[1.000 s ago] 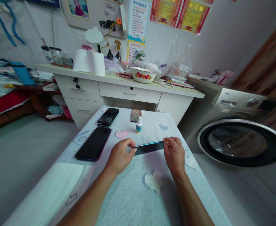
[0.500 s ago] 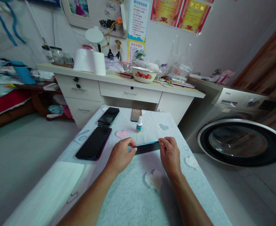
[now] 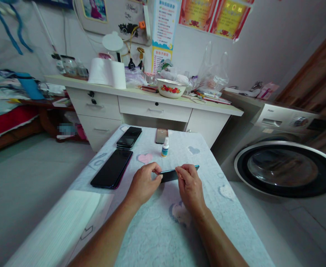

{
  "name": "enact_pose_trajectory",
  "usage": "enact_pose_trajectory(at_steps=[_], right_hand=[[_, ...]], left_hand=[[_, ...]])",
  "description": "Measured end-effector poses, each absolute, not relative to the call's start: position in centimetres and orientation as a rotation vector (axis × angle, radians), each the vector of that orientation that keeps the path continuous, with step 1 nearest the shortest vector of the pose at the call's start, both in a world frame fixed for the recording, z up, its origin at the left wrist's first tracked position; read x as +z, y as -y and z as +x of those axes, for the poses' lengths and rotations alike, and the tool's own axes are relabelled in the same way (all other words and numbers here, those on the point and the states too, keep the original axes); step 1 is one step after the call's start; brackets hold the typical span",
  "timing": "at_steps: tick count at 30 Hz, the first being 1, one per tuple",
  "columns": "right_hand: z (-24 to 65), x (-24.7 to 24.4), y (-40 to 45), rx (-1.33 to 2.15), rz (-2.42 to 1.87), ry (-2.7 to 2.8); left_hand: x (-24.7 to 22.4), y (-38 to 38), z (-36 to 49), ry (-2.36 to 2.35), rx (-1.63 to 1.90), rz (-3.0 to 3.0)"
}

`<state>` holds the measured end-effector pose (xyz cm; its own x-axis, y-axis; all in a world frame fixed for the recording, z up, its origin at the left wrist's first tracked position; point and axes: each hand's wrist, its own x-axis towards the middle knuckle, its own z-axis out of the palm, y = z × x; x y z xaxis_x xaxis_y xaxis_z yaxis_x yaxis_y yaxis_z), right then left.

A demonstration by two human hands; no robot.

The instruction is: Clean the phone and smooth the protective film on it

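Observation:
A dark smartphone [image 3: 168, 176] with a shiny blue edge is held tilted above the table, its long edge running left to right. My left hand [image 3: 144, 183] pinches its left end between thumb and fingers. Against the upper long edge, near the middle, rest the closed fingertips of my right hand [image 3: 191, 185]; whatever they pinch is hidden or too small to tell. The phone's right end sticks out behind that hand. Just beyond the phone stands a small white spray bottle [image 3: 165, 147] with a blue and yellow label.
A large black phone [image 3: 112, 168] and a stack of phones [image 3: 129, 136] lie on the left of the cloth-covered table [image 3: 149, 237]. A brownish phone [image 3: 162, 135] lies at the far edge. Behind is a white desk [image 3: 96, 115]; a washing machine [image 3: 277, 122] stands right.
My right hand has slid left along the phone's upper edge, from its right end to about the middle, uncovering that end. My left hand keeps its grip.

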<state>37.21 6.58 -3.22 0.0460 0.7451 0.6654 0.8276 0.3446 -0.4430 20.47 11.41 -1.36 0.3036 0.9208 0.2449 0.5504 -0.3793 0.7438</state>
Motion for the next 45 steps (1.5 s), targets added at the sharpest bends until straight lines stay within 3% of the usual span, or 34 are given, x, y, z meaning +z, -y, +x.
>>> enact_pose_trajectory(at_steps=[12,45], right_hand=[[35.7,-3.5,-6.6,-0.062,-1.297,1.811],[36.5,-3.3,-6.1,-0.035,-1.565,1.687]], left_hand=[[-1.5,-11.4,20.5,-1.284,0.924,2.038],[-1.4,-11.4,20.5,-1.305,0.885,2.060]])
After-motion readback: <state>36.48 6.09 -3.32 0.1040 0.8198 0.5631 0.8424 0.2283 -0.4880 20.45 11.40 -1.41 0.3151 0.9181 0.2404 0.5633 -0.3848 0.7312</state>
